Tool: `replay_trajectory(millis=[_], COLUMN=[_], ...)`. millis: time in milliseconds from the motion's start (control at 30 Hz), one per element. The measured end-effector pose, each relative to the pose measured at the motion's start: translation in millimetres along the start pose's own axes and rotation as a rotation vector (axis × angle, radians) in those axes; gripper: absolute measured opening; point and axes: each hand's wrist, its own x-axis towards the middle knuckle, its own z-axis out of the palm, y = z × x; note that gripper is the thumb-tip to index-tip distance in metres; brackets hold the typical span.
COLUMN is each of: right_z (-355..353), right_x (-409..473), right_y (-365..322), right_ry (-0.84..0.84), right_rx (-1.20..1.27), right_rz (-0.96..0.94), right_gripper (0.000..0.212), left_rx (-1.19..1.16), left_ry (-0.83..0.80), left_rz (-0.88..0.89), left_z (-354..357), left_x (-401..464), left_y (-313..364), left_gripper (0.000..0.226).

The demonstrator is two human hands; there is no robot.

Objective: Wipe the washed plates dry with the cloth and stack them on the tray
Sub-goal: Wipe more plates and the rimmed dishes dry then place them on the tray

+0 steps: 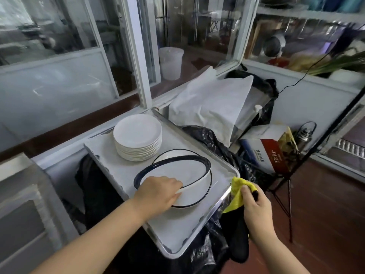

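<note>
A metal tray [177, 232] lined in white carries a stack of several plain white plates [138, 138] at its far end. Nearer to me, white dishes with dark blue rims [183, 171] lie one over another on the tray. My left hand [158, 192] grips the near rim of the top blue-rimmed dish, which is tilted. My right hand [254, 208] holds a yellow and black cloth [237, 196] just off the tray's right edge, apart from the dishes.
Black plastic bags [209, 139] hang under and beside the tray. A white sheet [213, 101] covers something behind it. A red and white carton [266, 151] and a metal flask [305, 133] stand at the right. A glass partition [138, 56] rises behind.
</note>
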Motion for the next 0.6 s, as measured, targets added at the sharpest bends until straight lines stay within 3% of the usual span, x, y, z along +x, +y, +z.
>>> replay_trajectory(millis=[300, 433, 600], right_z=[-11, -8, -4], right_x=[24, 32, 37], right_y=[21, 25, 29], right_ry=[0.047, 0.055, 0.045], right_rx=[-0.011, -0.015, -0.023], right_rz=[0.047, 0.056, 0.085], right_gripper=[0.026, 0.025, 0.031], left_rx=[0.045, 0.005, -0.034], left_ry=[-0.015, 0.064, 0.127], left_rz=[0.123, 0.184, 0.23], left_z=[56, 72, 84], left_x=[21, 20, 18], left_y=[-12, -16, -14], left_gripper=[0.034, 0.029, 0.045])
